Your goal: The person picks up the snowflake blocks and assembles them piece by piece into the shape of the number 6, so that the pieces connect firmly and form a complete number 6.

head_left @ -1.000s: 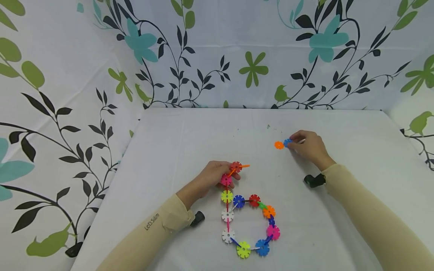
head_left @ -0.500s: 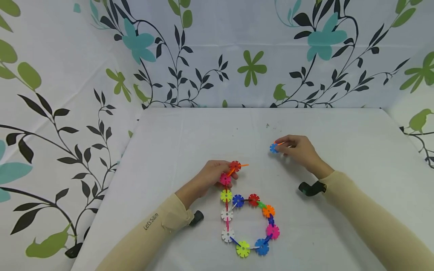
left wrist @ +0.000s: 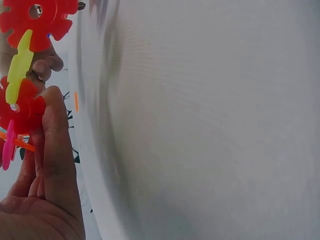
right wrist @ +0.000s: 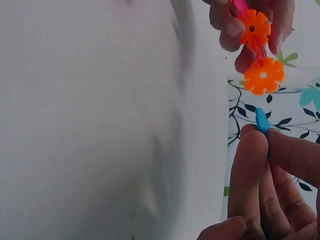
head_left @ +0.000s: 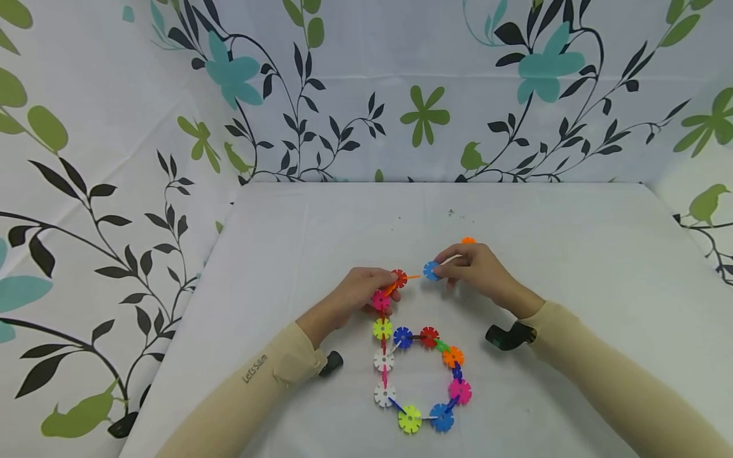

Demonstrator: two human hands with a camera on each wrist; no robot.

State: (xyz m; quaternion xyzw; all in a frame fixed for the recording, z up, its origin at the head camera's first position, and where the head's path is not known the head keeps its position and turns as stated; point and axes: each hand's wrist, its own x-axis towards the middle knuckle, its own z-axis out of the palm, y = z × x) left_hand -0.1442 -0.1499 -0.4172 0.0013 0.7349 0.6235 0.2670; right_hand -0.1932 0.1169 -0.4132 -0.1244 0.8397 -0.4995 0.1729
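A chain of notched plastic discs lies on the white table, several of them joined into a ring with a yellow disc [head_left: 410,420] at its front. At the chain's upper end my left hand [head_left: 355,292] pinches a red disc [head_left: 399,278], and an orange disc [right wrist: 264,76] seen edge-on in the head view sticks out to the right. My right hand [head_left: 469,270] pinches a light blue disc [head_left: 431,271] between thumb and fingers. In the right wrist view the blue disc is edge-on, a small gap from the orange one.
A loose orange disc [head_left: 468,241] lies behind my right hand, partly hidden by it. Black wrist cameras hang at both sleeves, one at the right cuff [head_left: 509,335]. A patterned cloth [head_left: 343,83] rises behind the table [head_left: 321,222].
My right hand has picked up the blue disc beside the loose orange one and carried it left and nearer, towards the chain's end. The left hand stays almost in place.
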